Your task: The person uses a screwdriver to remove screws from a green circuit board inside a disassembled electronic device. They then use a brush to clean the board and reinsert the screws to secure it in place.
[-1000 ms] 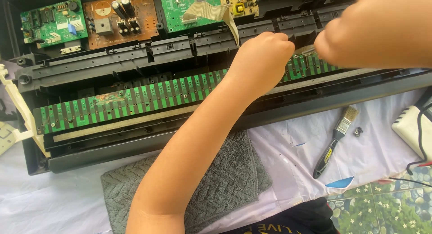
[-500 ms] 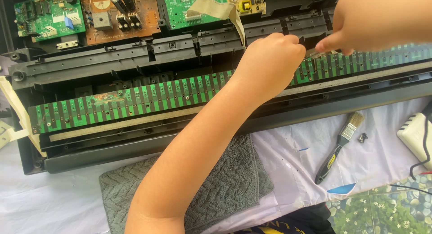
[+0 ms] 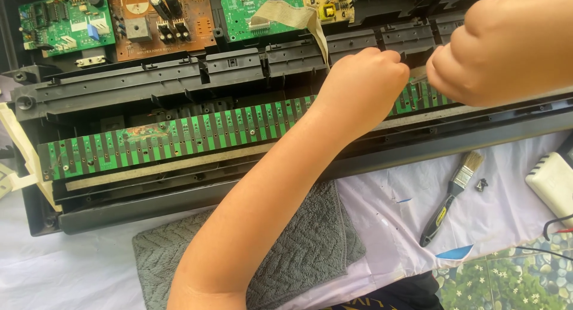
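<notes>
The long green contact board lies under both curled hands, left hand, right hand; their fingers' grip cannot be told. A slip there could scratch its traces.

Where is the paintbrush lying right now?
In the head view, the paintbrush lies at lower right on the white cloth, beside a small black part and right of the grey towel.

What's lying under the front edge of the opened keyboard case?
A grey towel sticks out from under the keyboard case, on a white cloth. How far it reaches beneath is hidden by the case.
</notes>
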